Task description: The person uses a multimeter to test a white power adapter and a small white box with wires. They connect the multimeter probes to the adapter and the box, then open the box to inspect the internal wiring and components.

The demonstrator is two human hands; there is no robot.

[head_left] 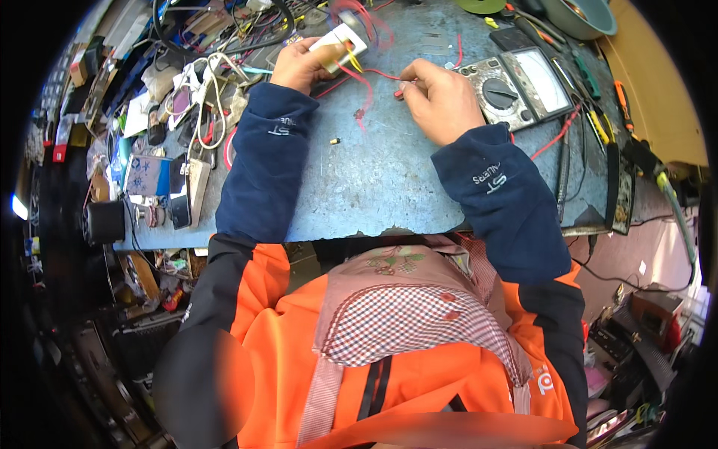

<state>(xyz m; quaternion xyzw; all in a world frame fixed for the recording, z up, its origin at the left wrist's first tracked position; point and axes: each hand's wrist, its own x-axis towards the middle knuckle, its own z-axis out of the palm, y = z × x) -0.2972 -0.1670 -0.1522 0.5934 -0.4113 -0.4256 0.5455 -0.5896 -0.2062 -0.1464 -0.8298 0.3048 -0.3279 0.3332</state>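
Near the far side of the bench my left hand [298, 67] grips a small white rectangular box [334, 41] with its thumb across the front. Short yellow wires [354, 63] and thin red wires [368, 93] come out of the box; some are smeared by motion. To the right, my right hand [445, 105] is closed in a pinch on a red test probe [399, 94], of which only a short end shows past the fingers. Just beyond that hand lies an analog multimeter [499, 93] with a large round dial and a white meter face.
The blue workbench [359, 187] has a small brass-coloured part [335, 141] on it. Tangled cables, a white cord [213, 105] and small electronics crowd the left. Screwdrivers [623, 105], pliers [598, 126] and a red lead [557, 137] lie right; a grey bowl [580, 19] stands far right.
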